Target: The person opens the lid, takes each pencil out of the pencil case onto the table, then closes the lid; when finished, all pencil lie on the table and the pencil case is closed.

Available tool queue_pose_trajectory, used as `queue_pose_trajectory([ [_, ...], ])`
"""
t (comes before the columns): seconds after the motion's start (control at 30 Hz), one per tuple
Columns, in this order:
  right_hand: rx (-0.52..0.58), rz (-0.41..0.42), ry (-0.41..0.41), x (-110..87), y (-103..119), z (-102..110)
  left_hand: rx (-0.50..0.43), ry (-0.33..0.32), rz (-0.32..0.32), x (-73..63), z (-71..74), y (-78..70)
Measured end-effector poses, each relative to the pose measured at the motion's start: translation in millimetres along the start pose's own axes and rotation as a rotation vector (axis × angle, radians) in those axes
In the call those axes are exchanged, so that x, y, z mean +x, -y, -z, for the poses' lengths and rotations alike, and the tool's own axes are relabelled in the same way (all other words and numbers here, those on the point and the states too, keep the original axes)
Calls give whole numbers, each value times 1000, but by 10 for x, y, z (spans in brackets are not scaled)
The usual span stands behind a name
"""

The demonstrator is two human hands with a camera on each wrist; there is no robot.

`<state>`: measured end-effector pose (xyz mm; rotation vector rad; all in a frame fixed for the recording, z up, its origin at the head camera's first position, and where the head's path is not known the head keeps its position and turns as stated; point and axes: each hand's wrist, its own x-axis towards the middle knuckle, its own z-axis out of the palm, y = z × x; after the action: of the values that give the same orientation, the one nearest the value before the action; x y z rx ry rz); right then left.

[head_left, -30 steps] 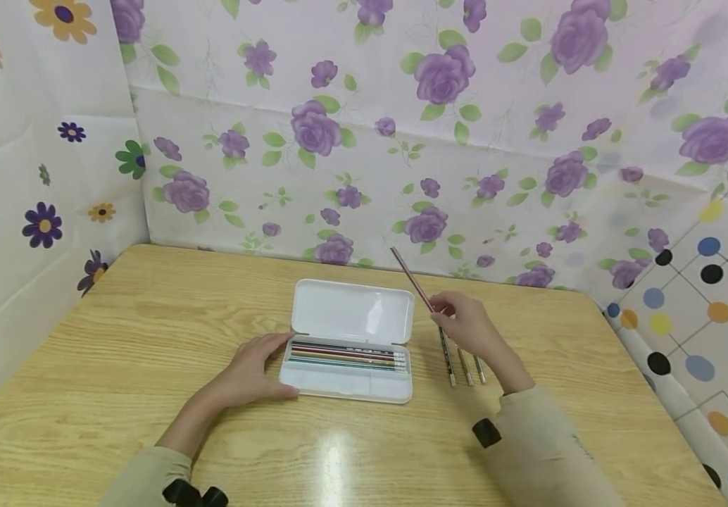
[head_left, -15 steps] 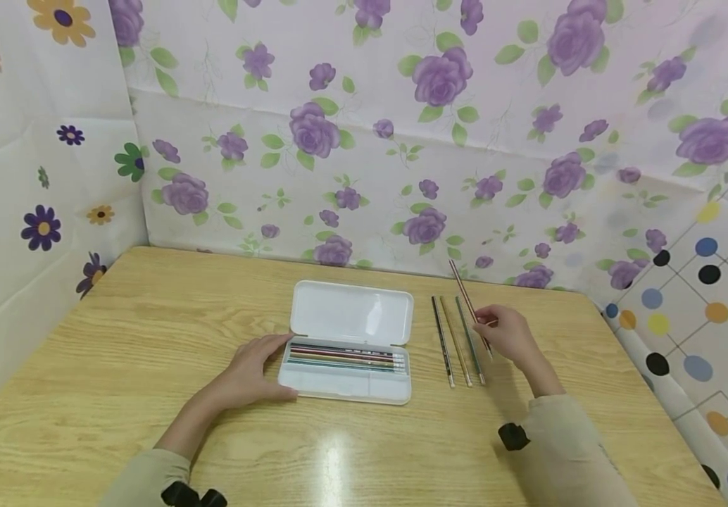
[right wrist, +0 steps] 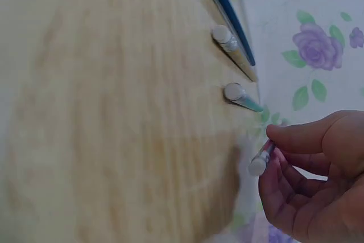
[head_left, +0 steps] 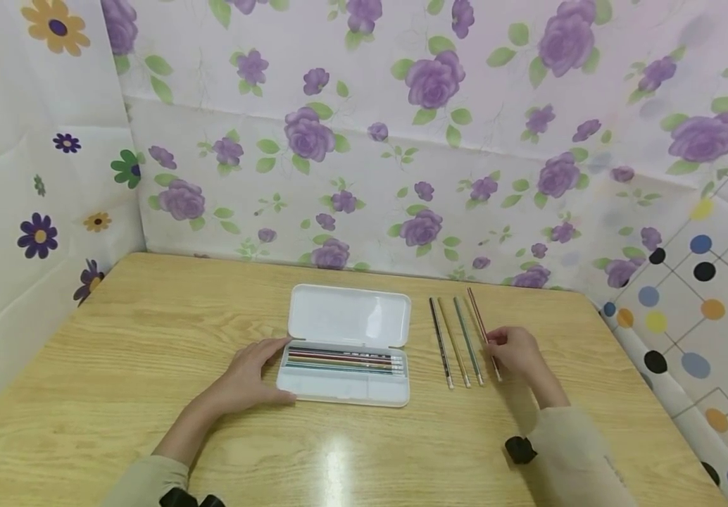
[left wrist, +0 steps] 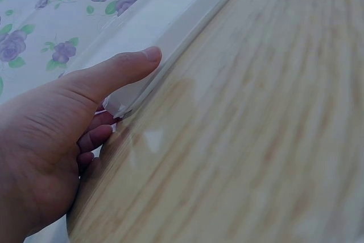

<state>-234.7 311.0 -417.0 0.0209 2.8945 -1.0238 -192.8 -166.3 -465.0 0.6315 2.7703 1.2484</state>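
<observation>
A white pencil case lies with its lid raised, several pencils side by side in its back compartment. My left hand holds the case's left end, thumb along the front wall and fingers behind the corner, as the left wrist view also shows. Between thumb and fingers my right hand pinches a red pencil, eraser end toward me. Left of it on the table lie a dark pencil, a yellow pencil and a green pencil. Whether the red pencil touches the table I cannot tell.
The wooden table meets a flowered cloth wall at its back edge. Another patterned cloth stands along the right side, and a flower-print one along the left.
My right hand has carried the red pencil rightward from beside the case, past the three loose pencils, and lowered it to their right. The left hand stays on the case.
</observation>
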Motion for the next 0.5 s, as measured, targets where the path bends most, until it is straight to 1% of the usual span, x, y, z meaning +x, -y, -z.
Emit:
queue_pose_trajectory([
  [0.13,-35,0,-2,-30,-17,-32,-4,-2,4,-5,-6,-7],
  [0.3,-80,3,-24,-29,-15,-57,-13,-5,5,-8,-3,-17],
  [0.5,-89,5,-36,-28,-9,-75,-11,-8,0,-6,-3,-10],
])
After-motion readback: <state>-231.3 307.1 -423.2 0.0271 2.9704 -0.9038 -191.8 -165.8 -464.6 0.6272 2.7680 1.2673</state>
